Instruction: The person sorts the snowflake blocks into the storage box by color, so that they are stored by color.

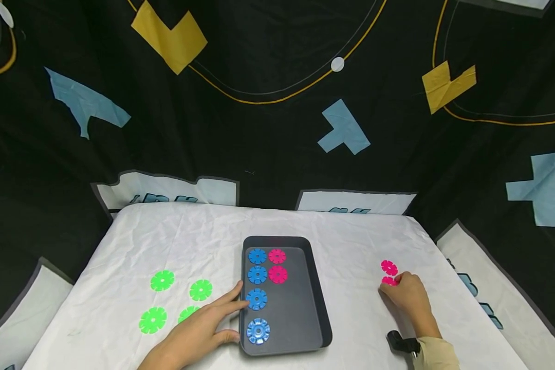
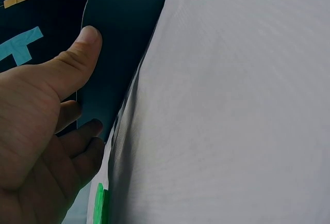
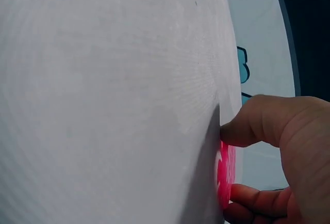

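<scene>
My left hand (image 1: 196, 329) rests against the left side of a dark grey baking tray (image 1: 296, 313), its fingers fairly straight and touching the rim. In the left wrist view the thumb (image 2: 85, 53) lies on the tray's outer wall. Inside the tray, several blue notched discs (image 1: 257, 274) form a left column, with two pink notched discs (image 1: 277, 256) beside the upper ones. On the right, my right hand (image 1: 413, 298) pinches a pink notched disc (image 3: 225, 175) between thumb and fingers, at the cloth. Just beyond it lies another pink disc (image 1: 389, 267).
Several green notched discs (image 1: 162, 280) lie left of the tray, one partly hidden behind my left hand. A wrinkled white cloth (image 1: 351, 246) covers the table. Behind it hangs a black patterned curtain (image 1: 259, 144). A black device (image 1: 400, 341) sits at my right wrist.
</scene>
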`<act>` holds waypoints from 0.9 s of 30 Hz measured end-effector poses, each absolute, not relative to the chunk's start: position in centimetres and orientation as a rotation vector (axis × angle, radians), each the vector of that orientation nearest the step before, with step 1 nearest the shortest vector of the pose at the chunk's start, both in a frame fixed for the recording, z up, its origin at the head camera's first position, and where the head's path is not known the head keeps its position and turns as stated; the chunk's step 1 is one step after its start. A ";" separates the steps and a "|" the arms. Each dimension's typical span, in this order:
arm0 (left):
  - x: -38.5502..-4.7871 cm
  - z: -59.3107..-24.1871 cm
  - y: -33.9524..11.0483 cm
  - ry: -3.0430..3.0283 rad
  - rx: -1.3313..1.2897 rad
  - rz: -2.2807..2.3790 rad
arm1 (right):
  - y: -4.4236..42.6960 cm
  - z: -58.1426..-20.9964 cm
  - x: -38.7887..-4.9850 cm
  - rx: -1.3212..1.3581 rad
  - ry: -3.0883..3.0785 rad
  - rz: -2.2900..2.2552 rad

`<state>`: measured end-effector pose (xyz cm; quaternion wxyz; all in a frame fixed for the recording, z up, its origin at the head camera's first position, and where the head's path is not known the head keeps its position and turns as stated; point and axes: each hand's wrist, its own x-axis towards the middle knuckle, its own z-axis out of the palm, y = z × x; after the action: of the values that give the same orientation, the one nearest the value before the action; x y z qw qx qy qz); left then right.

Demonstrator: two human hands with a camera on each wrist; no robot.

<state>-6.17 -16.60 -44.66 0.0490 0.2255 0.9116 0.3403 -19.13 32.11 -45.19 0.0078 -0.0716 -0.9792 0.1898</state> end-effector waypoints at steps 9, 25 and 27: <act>-6.3 -44.8 -16.6 2.768 0.682 1.027 | 30.4 -44.4 -18.5 -0.192 -3.053 0.625; -6.2 -44.7 -16.6 2.769 0.677 1.058 | 24.8 -41.4 -18.4 0.093 -2.904 0.626; -6.2 -44.7 -16.6 2.769 0.676 1.055 | 24.1 -41.3 -18.4 0.132 -2.895 0.624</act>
<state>-6.22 -16.64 -44.70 0.0512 0.2220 0.9099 0.3467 -18.35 24.13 -41.28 0.0886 0.0443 -0.9728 0.2095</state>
